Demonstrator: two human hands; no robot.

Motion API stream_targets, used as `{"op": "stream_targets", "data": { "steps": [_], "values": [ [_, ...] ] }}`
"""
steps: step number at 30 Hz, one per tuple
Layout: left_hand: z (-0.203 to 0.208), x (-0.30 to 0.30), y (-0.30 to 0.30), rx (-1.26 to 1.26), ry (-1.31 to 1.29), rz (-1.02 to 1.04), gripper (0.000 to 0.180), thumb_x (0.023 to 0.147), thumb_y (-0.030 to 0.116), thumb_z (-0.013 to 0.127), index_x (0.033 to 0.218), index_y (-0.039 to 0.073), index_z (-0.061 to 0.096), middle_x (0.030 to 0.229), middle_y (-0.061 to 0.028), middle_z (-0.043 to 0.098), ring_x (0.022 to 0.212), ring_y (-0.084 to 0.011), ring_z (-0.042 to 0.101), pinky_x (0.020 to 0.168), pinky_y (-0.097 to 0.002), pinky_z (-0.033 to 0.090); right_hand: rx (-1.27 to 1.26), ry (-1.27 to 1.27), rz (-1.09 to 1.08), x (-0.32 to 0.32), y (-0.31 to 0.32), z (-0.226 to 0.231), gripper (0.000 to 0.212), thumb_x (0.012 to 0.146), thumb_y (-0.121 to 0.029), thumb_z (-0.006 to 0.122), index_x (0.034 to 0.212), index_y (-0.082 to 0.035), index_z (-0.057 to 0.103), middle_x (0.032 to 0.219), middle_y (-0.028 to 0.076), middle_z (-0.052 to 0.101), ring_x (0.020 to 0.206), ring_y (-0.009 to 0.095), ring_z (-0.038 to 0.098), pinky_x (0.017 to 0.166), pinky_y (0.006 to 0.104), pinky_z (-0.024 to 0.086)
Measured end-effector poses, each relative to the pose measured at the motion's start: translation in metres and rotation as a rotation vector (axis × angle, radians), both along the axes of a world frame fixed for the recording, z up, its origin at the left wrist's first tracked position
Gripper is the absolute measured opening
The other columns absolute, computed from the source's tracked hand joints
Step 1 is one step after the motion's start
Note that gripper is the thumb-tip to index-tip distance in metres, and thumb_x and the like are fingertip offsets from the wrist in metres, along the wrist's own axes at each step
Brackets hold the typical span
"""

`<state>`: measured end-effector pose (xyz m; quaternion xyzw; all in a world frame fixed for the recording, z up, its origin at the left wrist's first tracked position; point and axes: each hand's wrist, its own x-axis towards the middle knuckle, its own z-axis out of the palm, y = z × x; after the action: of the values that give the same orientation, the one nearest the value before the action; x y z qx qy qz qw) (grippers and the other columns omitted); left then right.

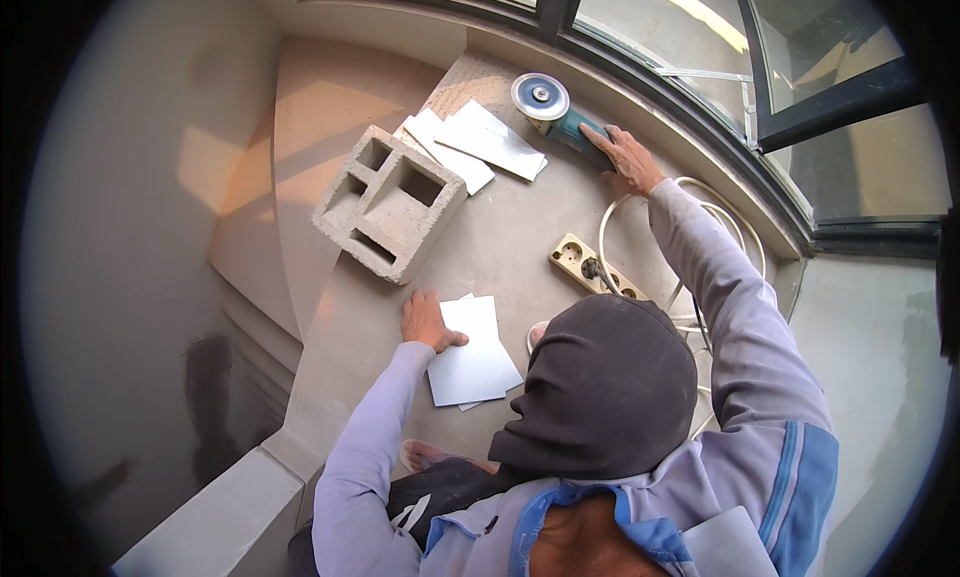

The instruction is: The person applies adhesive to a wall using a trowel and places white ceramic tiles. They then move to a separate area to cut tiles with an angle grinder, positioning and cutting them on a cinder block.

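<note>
My right hand point(632, 164) is wrapped round the rear of a teal angle grinder point(574, 129), with one finger stretched along its body. The grinder lies on the floor by the window sill, its round disc point(541, 95) facing up. My left hand point(430, 322) rests at the upper left corner of a white tile point(468, 362), thumb across its face and fingers spread beside it. Another tile shows underneath, turned slightly. Beyond my left hand stands a grey concrete block point(392, 202) with several hollows. More white tiles point(490, 142) lie overlapping behind it.
A cream power strip point(575, 259) with a plug in it lies between my arms. White cable point(605, 217) loops under my right forearm. Dark window frames point(690, 107) run along the far right. At left, the floor drops to curved steps point(262, 342) by a wall.
</note>
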<state>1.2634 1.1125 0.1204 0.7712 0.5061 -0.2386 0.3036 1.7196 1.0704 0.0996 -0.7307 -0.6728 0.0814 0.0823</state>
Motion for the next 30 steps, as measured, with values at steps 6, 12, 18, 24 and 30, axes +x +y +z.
{"op": "stream_targets", "data": {
  "steps": [6,12,18,24,30],
  "values": [
    [0.018,-0.003,0.007,-0.04,0.07,-0.03,0.078,0.056,0.034,0.094,0.122,0.006,0.062,0.115,-0.0138,0.068,0.113,-0.0291,0.061,0.094,-0.0386,0.049,-0.006,0.095,-0.049,0.01,0.002,-0.005,0.115,0.062,-0.007,0.083,0.155,-0.032,0.021,0.121,0.015,0.05,0.105,0.035,0.056,0.096,0.0436,0.048],
    [0.023,-0.015,0.008,-0.109,0.128,-0.055,0.064,0.062,0.04,0.09,0.116,0.013,0.07,0.11,-0.0103,0.071,0.107,-0.0278,0.065,0.091,-0.0394,0.049,-0.02,0.096,-0.065,0.007,0.003,-0.008,0.115,0.061,-0.005,0.081,0.155,-0.036,0.022,0.121,0.016,0.049,0.104,0.037,0.057,0.093,0.0455,0.05],
    [0.024,-0.021,0.011,-0.096,0.11,-0.106,0.058,0.065,0.04,0.088,0.115,0.017,0.072,0.106,-0.0101,0.072,0.106,-0.0282,0.065,0.09,-0.0405,0.049,-0.014,0.264,-0.114,0.016,0.014,-0.01,0.11,0.066,-0.029,0.083,0.156,-0.026,0.02,0.121,0.019,0.054,0.109,0.039,0.057,0.094,0.0467,0.047],
    [0.03,-0.033,0.016,-0.142,0.05,-0.171,0.051,0.066,0.039,0.085,0.112,0.019,0.073,0.103,-0.0116,0.072,0.105,-0.0286,0.065,0.09,-0.0415,0.049,-0.091,0.219,-0.195,0.013,0.021,-0.005,0.117,0.062,-0.042,0.083,0.157,-0.024,0.017,0.125,0.021,0.055,0.117,0.04,0.054,0.097,0.052,0.042],
    [0.012,-0.062,0.028,-0.481,0.0,-0.321,0.052,0.067,0.037,0.084,0.113,0.016,0.072,0.107,-0.0133,0.072,0.104,-0.0298,0.067,0.091,-0.0393,0.05,-0.212,0.163,-0.296,0.003,0.031,0.006,0.121,0.058,-0.044,0.085,0.157,-0.02,0.018,0.13,0.02,0.054,0.122,0.04,0.052,0.101,0.0521,0.039]
  ]
}}
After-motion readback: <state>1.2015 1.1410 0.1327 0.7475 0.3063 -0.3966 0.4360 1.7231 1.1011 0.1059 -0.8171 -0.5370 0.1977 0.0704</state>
